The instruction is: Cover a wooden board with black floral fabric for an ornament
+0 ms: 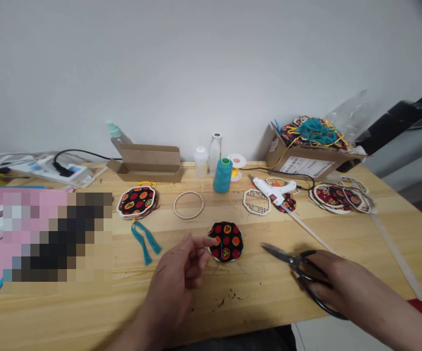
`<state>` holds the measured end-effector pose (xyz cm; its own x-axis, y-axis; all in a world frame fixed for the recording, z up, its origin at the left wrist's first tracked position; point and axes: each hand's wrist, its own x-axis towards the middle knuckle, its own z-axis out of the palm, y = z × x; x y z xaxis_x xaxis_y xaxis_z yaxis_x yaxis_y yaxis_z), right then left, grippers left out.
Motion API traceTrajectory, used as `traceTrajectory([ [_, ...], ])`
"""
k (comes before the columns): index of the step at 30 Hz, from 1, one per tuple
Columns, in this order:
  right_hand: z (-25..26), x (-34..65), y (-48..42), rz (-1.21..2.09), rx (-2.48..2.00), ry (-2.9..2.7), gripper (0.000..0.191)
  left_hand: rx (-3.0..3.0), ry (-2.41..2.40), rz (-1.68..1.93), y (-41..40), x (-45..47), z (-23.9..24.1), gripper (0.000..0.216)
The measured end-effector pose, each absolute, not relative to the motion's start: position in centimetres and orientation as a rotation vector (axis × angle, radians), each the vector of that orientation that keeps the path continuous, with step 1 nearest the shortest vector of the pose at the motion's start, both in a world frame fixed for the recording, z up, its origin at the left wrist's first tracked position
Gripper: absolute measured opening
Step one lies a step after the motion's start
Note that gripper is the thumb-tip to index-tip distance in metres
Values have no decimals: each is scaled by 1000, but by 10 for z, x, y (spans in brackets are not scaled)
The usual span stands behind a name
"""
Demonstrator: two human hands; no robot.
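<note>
My right hand (328,280) is wrapped round the black handles of a pair of scissors (278,253). The blades look closed and point left, apart from the fabric disc. On the table lies that round fabric-covered disc (229,242), black with red and orange flowers, with a pale rim at its lower left and a loose thread across it. My left hand (179,273) is beside it, index finger stretched over the disc's left edge and the other fingers loosely curled. I see nothing held in that hand.
Behind are a wooden ring (189,204), a teal thread cone (222,175), a lattice frame (257,202) and a white glue gun (274,189). A tasselled ornament (137,201) lies left. Two cardboard boxes (152,170) and bottles (201,162) line the wall. Dark scraps lie near the front edge.
</note>
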<state>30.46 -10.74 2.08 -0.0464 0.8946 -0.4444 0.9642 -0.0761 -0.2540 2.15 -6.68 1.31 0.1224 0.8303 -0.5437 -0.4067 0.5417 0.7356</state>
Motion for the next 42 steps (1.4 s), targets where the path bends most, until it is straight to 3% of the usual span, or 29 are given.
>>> traceTrajectory([
  [5,19,320,-104,-665,2169,2023,11,410,1068,929,-65,23,16,58],
  [9,22,285,-100,-522,2406,2362,20,471,1035,935,-68,26,13,58],
  [11,21,252,-97,-1041,2424,2542,22,521,1003,936,-69,26,11,59],
  [13,20,219,-90,-1873,2266,2325,27,586,967,934,-71,26,8,60],
  [15,18,192,-82,-2405,2106,2090,30,652,954,935,-73,25,6,57],
  [18,16,171,-71,-2862,1897,1852,24,720,968,939,-75,24,2,53],
  [22,17,167,-65,-3124,1772,1658,10,764,959,944,-78,23,-3,52],
  [27,19,169,-67,-2931,1964,1914,11,861,994,848,-79,23,-3,41],
  [34,17,178,-67,-2011,2367,2508,11,1058,1174,750,-77,24,13,29],
  [42,20,178,-68,-1916,2245,2617,16,1263,1165,691,-73,28,16,14],
])
